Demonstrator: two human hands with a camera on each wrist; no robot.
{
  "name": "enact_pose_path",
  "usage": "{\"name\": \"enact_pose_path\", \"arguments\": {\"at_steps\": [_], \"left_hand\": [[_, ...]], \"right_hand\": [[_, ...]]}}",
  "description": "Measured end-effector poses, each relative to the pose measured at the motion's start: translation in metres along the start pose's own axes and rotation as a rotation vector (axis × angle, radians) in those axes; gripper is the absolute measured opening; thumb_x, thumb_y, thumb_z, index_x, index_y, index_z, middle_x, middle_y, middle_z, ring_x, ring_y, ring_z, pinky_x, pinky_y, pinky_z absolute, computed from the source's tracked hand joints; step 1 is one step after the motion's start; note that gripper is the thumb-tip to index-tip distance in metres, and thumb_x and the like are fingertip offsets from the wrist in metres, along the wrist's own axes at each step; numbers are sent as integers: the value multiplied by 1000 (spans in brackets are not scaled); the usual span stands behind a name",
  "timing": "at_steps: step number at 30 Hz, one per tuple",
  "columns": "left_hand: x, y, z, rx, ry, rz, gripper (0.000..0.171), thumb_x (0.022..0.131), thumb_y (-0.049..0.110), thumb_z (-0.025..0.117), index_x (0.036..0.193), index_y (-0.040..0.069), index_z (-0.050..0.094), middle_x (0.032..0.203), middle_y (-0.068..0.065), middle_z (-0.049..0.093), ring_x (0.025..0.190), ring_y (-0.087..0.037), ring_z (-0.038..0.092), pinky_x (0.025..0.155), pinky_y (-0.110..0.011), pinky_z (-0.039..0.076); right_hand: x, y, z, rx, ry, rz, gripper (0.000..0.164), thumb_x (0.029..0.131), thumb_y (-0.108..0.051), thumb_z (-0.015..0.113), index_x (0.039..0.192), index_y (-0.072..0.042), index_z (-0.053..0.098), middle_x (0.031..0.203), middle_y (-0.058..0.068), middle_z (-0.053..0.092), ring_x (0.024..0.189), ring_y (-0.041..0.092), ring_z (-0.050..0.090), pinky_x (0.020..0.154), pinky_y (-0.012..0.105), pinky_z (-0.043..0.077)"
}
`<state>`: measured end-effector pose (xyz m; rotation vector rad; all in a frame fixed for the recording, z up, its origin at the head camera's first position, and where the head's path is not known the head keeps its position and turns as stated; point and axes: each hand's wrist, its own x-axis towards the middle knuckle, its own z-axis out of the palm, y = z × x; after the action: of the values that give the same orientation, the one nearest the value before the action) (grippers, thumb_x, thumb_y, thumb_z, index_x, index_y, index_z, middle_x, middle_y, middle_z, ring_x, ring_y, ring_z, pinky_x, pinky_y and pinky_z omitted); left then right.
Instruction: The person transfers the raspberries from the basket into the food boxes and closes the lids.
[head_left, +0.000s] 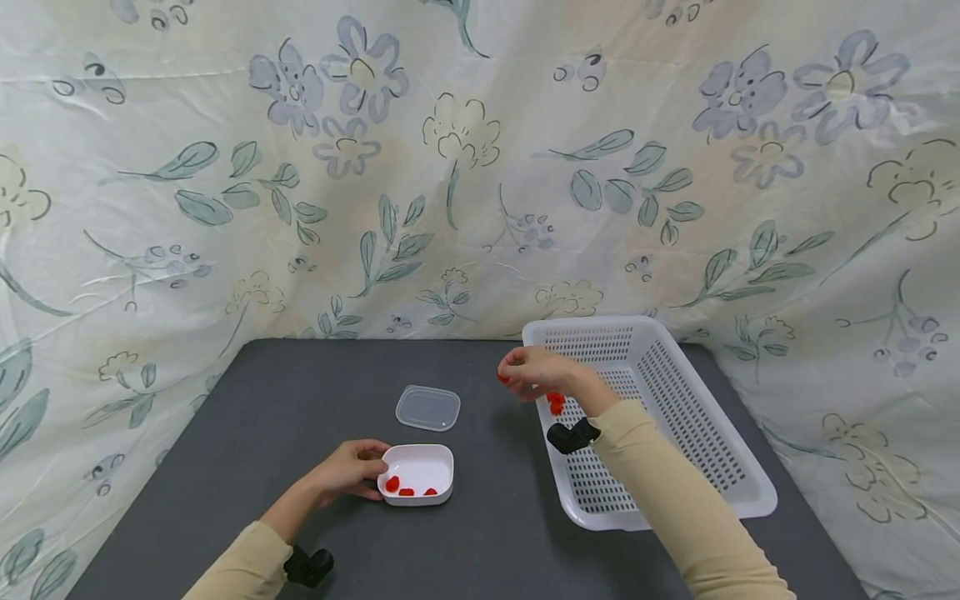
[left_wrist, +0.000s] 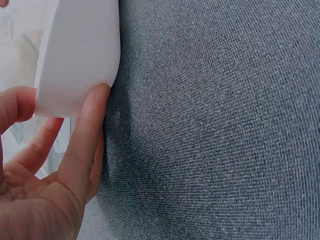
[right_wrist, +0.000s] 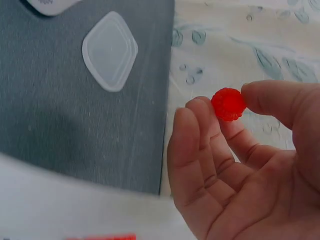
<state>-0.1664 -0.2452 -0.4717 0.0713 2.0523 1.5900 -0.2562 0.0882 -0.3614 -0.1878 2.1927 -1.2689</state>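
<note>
A small white plastic box (head_left: pixel 417 463) sits on the dark tabletop with several red pieces (head_left: pixel 406 492) along its near side. My left hand (head_left: pixel 351 472) grips the box's left end, thumb at the rim; the left wrist view shows fingertips against its white wall (left_wrist: pixel 80 55). Between thumb and fingertips, my right hand (head_left: pixel 542 372) pinches a bumpy red raspberry (right_wrist: pixel 229 104), held up over the left rim of a white perforated basket (head_left: pixel 697 396). More red raspberries (head_left: pixel 556 403) lie in the basket beneath that hand.
A translucent lid (head_left: pixel 428 407) lies flat on the table (head_left: pixel 322 392) just behind the box. Behind the table's far edge hangs a flower-patterned cloth (head_left: pixel 457 250). The basket takes up the table's right side.
</note>
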Motion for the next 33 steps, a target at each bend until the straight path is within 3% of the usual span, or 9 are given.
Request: {"name": "enact_pose_path", "arguments": {"at_steps": [11, 22, 28, 33], "left_hand": [[-2, 2, 1, 0, -10, -3, 44, 88, 11, 58, 125, -8, 45, 108, -16, 56, 88, -22, 58, 69, -39, 57], [1, 4, 0, 6, 8, -9, 44, 87, 11, 58, 125, -8, 46, 108, -16, 57, 88, -22, 58, 69, -39, 57], [3, 5, -1, 3, 0, -7, 44, 87, 11, 58, 125, -8, 45, 108, -16, 58, 89, -23, 59, 69, -39, 57], [3, 5, -2, -8, -11, -15, 44, 88, 11, 58, 125, -9, 45, 108, -16, 58, 90, -23, 59, 69, -39, 57]], "right_hand": [[6, -14, 39, -28, -79, -51, 22, 93, -20, 52, 107, -4, 53, 100, 13, 59, 83, 20, 58, 75, 37, 55], [17, -19, 76, -32, -127, -64, 18, 93, -18, 52, 104, -4, 54, 96, 13, 61, 84, 28, 61, 69, 35, 56], [24, -16, 96, -41, -156, -52, 16, 92, -18, 54, 101, -6, 57, 90, 12, 62, 71, 17, 58, 66, 35, 56], [29, -14, 111, -29, -175, -44, 14, 91, -17, 55, 100, -6, 56, 83, 8, 60, 68, 15, 56, 59, 29, 54]]}}
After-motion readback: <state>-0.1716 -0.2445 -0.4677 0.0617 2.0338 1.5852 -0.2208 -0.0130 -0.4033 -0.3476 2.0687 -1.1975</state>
